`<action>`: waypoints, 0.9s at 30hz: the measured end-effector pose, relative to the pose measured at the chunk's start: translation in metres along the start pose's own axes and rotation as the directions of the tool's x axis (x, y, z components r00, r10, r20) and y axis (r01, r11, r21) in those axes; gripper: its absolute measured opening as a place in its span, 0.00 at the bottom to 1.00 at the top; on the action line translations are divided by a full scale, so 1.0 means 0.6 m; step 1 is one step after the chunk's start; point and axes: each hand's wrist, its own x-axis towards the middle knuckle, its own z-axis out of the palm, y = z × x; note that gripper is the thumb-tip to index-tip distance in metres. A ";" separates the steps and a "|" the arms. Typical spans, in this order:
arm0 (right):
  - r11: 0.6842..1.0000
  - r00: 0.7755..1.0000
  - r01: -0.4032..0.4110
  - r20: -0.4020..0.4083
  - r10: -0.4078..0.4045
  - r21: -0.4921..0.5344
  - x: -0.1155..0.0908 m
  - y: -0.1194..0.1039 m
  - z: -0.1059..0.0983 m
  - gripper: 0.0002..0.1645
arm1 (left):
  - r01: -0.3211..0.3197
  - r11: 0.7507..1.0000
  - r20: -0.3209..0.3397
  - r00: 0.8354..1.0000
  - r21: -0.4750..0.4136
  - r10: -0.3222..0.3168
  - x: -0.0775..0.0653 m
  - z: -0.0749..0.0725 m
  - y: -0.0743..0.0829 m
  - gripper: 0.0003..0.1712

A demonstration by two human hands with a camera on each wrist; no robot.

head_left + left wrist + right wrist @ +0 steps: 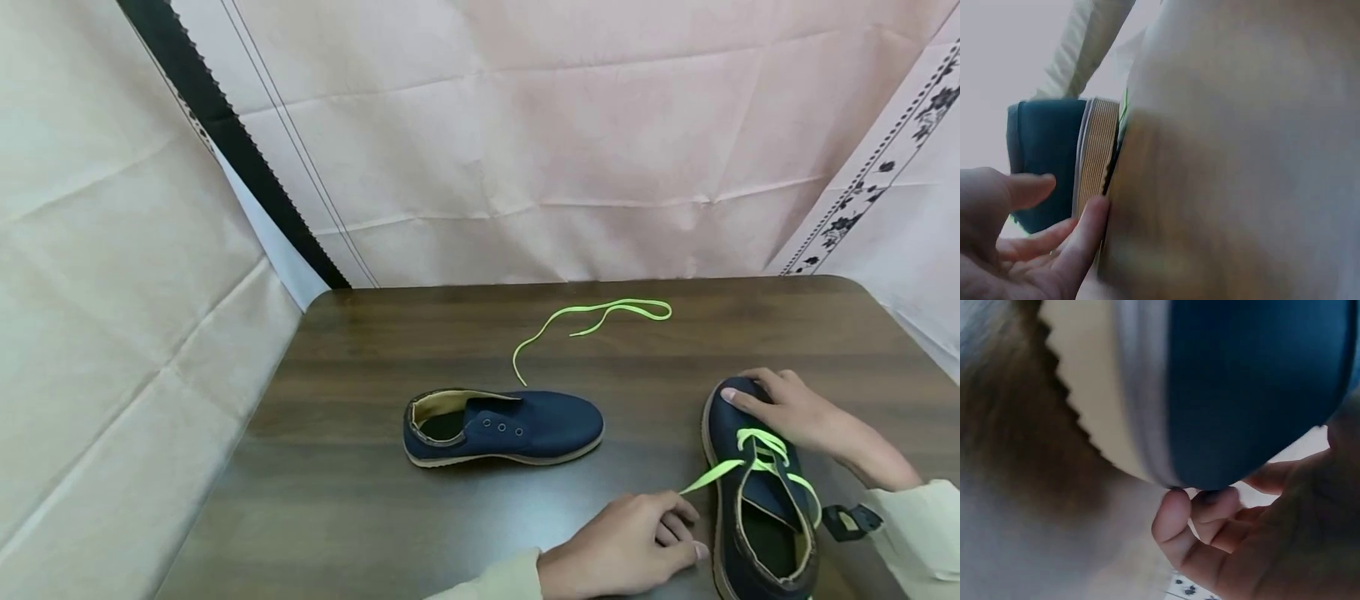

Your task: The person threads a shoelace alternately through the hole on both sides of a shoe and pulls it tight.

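A dark blue lace-up shoe (738,400) with a tan sole stands at the right, toe pointing away. My right hand (806,412) grips its toe, thumb on top; in the right wrist view, fingertips (1172,515) lie against the toe's edge. A bright green shoelace (763,454) threads its eyelets, and one end runs straight out to my left hand (630,537). That hand's curled fingers hold this lace end, largely hidden. In the left wrist view, its thumb (1032,189) stands apart beside the shoe (1050,156).
A matching blue shoe (547,425) without a lace lies left of centre, toe to the right. Behind it, a loose green shoelace (577,310) lies in a bend on the brown wooden table (337,500). Pale cloth (525,167) hangs behind the table.
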 end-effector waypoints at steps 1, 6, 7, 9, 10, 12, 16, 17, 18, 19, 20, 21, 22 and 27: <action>1.000 1.000 -0.026 0.011 0.026 -0.012 -0.005 -0.007 -0.004 0.40 | -0.030 1.000 -0.005 1.000 0.005 0.030 -0.001 -0.003 -0.003 0.12; 0.985 0.989 -0.131 -0.079 0.122 -0.114 -0.045 -0.072 -0.021 0.46 | -0.041 0.993 0.037 0.998 -0.112 0.046 -0.002 -0.010 -0.017 0.06; 0.982 0.986 -0.134 -0.119 0.118 -0.136 -0.054 -0.092 -0.022 0.45 | -0.019 0.984 0.048 0.998 -0.180 0.028 -0.001 -0.011 -0.019 0.05; 0.975 0.974 -0.123 -0.213 0.083 -0.183 -0.074 -0.138 -0.020 0.42 | 0.043 0.945 0.077 0.997 -0.324 -0.019 0.001 -0.014 -0.023 0.05; 0.973 0.965 -0.111 -0.255 0.057 -0.201 -0.082 -0.163 -0.018 0.39 | 0.075 0.915 0.095 0.995 -0.397 -0.040 0.002 -0.015 -0.024 0.05; 0.969 0.944 -0.077 -0.330 -0.004 -0.234 -0.097 -0.211 -0.014 0.30 | 0.099 0.886 0.108 0.993 -0.452 -0.056 0.005 -0.018 -0.026 0.05; 0.961 0.887 0.008 -0.442 -0.134 -0.275 -0.107 -0.287 -0.007 0.13 | 0.067 0.920 0.063 0.997 -0.386 -0.046 0.006 -0.026 -0.027 0.05; 0.960 0.875 0.030 -0.457 -0.159 -0.277 -0.103 -0.302 -0.005 0.12 | 0.064 0.935 0.042 0.998 -0.348 -0.053 0.006 -0.029 -0.026 0.06; 0.960 0.863 0.050 -0.472 -0.181 -0.277 -0.098 -0.316 -0.002 0.11 | 0.068 0.947 0.023 0.998 -0.315 -0.063 0.005 -0.033 -0.026 0.06; 0.963 0.861 0.062 -0.473 -0.184 -0.262 -0.091 -0.329 0.002 0.10 | 0.072 0.957 0.007 0.997 -0.281 -0.073 0.005 -0.036 -0.027 0.07; 0.968 0.867 0.072 -0.465 -0.181 -0.241 -0.083 -0.341 0.006 0.10 | 0.076 0.965 -0.004 0.997 -0.251 -0.080 0.004 -0.039 -0.028 0.08; 0.973 0.876 0.081 -0.451 -0.173 -0.217 -0.074 -0.352 0.009 0.09 | 0.079 0.969 -0.005 0.997 -0.234 -0.082 0.004 -0.042 -0.028 0.10; 0.976 0.883 0.094 -0.437 -0.172 -0.196 -0.063 -0.360 0.014 0.08 | 0.070 0.976 -0.005 0.997 -0.207 -0.073 0.004 -0.044 -0.030 0.11; 0.966 0.926 0.228 -0.280 -0.254 -0.121 0.002 -0.376 0.042 0.02 | -0.013 0.995 0.100 0.995 -0.099 0.023 0.009 -0.047 -0.039 0.23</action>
